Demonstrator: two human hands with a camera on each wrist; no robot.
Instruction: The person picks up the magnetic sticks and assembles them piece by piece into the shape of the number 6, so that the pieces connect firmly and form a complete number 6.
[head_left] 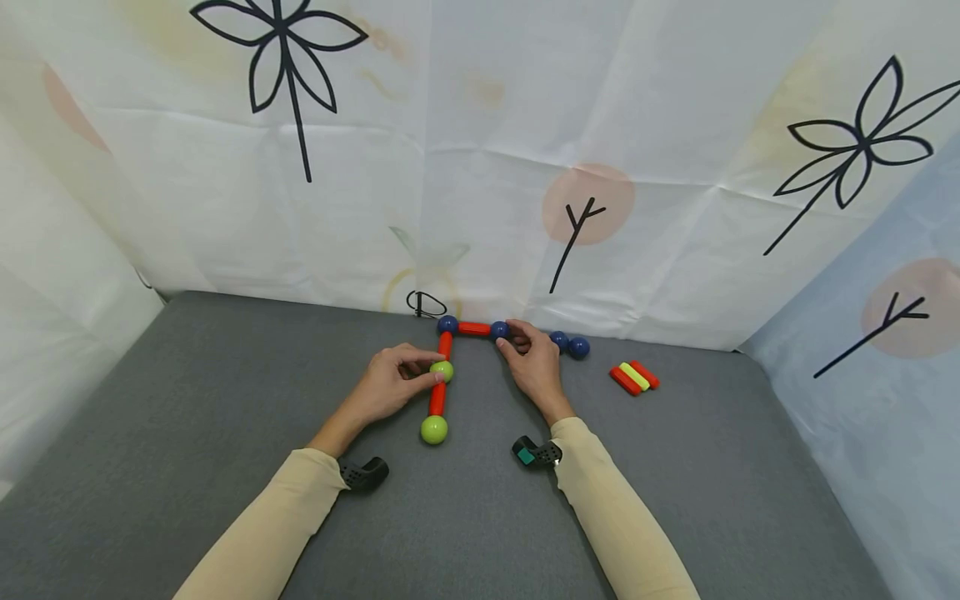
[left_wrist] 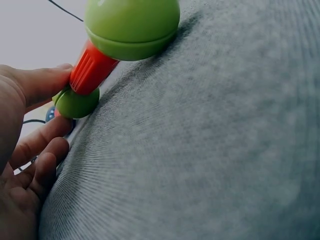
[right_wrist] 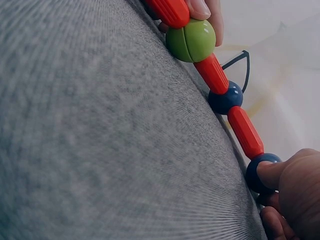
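Note:
An L-shaped chain of balls and red rods lies on the grey cloth. My left hand (head_left: 390,382) pinches the middle green ball (head_left: 444,370) between thumb and fingers. One red rod (head_left: 437,402) runs from there to a second green ball (head_left: 433,430) at the near end. Another red rod (head_left: 446,343) leads to the blue corner ball (head_left: 447,324). From that corner a third red rod (right_wrist: 245,131) reaches a blue end ball (head_left: 499,330), which my right hand (head_left: 536,367) grips with its thumb on the near side. Some right fingers are hidden behind the ball in the right wrist view.
Two loose blue balls (head_left: 578,347) sit just right of my right hand. Further right lie two red rods (head_left: 624,381) with a yellow-green rod (head_left: 634,377) between them. A white patterned curtain (head_left: 487,233) hangs along the back edge of the grey surface (head_left: 225,400).

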